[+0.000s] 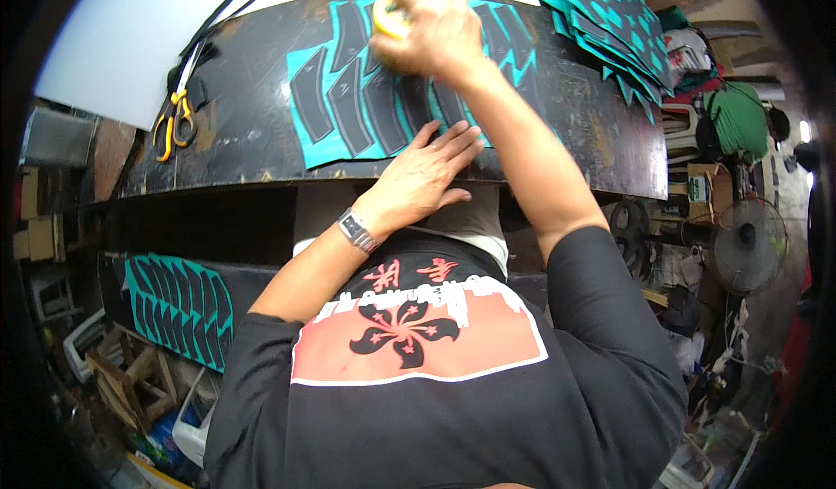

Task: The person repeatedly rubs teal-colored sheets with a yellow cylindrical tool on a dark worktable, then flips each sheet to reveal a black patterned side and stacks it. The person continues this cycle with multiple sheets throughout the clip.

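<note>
A teal sheet (318, 151) bearing rows of dark grey, angular, zigzag-edged shapes lies on the black worktable (248, 132) in front of me. My left hand (427, 175) rests flat at the near edge of the sheet, fingers stretched out and slightly apart, holding nothing. Farther up, my right hand (435, 36) reaches over the sheet's far part. Its fingers are closed round a yellow rounded object (392, 20), mostly covered by the hand, so its exact kind does not show. The right forearm hides part of the sheet's right side.
Orange-and-black-handled scissors (177, 123) lie at the table's left, beside a black strap (222, 14). Stacked teal-and-dark sheets (601, 19) occupy the far right corner. Another patterned teal sheet (183, 306) sits below at left. A fan (747, 243) stands right of the table.
</note>
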A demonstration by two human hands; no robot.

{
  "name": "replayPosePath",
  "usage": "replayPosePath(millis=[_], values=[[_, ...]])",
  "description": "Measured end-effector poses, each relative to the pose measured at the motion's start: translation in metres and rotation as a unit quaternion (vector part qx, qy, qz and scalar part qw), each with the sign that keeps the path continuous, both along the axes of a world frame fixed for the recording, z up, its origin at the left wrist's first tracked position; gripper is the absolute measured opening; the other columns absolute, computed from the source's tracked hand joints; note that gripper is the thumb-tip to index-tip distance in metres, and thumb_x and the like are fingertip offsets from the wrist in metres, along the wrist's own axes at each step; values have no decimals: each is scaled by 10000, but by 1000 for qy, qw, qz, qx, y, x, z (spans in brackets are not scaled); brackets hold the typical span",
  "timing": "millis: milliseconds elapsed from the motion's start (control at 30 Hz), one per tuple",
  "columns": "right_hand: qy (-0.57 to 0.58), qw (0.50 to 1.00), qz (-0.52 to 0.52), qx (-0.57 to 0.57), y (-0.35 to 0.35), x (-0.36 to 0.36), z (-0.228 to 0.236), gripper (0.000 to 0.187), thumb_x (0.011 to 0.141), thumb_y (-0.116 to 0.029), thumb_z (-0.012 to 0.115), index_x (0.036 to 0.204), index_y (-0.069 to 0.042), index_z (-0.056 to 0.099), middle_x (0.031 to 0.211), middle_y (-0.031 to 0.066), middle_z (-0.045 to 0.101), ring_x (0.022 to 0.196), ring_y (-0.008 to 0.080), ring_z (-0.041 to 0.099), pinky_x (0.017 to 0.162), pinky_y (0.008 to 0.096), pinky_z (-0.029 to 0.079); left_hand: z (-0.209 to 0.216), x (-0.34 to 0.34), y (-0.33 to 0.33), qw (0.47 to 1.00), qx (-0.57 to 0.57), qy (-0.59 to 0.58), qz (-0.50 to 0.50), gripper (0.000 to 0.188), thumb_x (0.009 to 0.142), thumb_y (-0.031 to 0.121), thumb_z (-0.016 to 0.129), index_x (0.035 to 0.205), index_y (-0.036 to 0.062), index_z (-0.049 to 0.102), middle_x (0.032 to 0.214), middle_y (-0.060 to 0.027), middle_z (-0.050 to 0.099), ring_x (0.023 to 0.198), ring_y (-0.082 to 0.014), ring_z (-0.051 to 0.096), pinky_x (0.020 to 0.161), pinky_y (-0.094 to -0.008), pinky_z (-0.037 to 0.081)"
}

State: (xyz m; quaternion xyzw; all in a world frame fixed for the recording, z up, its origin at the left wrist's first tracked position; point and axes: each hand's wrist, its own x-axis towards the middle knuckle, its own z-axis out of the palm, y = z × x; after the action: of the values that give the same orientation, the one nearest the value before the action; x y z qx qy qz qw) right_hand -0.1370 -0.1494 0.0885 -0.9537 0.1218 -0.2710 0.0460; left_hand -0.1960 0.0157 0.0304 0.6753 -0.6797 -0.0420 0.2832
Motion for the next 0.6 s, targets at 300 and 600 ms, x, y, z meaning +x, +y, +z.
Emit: replayPosePath(millis=[300,600], values=[[-25,982,185,33,114,2,15,792,605,-373,897,1323,-204,609,1246,282,557,1085,424,575,799,484,586,-11,-9,-1,998,-26,39,33,591,984,286,542,1519,81,400,1591,-122,400,1463,-293,391,1201,-501,287],[-182,976,116,-29,-64,71,-36,245,877,-330,663,977,-109,695,879,136,679,809,295,664,729,470,537,6,-9,1,999,15,44,20,698,886,341,720,1463,47,460,1539,-171,422,1457,-346,362,1199,-540,262]])
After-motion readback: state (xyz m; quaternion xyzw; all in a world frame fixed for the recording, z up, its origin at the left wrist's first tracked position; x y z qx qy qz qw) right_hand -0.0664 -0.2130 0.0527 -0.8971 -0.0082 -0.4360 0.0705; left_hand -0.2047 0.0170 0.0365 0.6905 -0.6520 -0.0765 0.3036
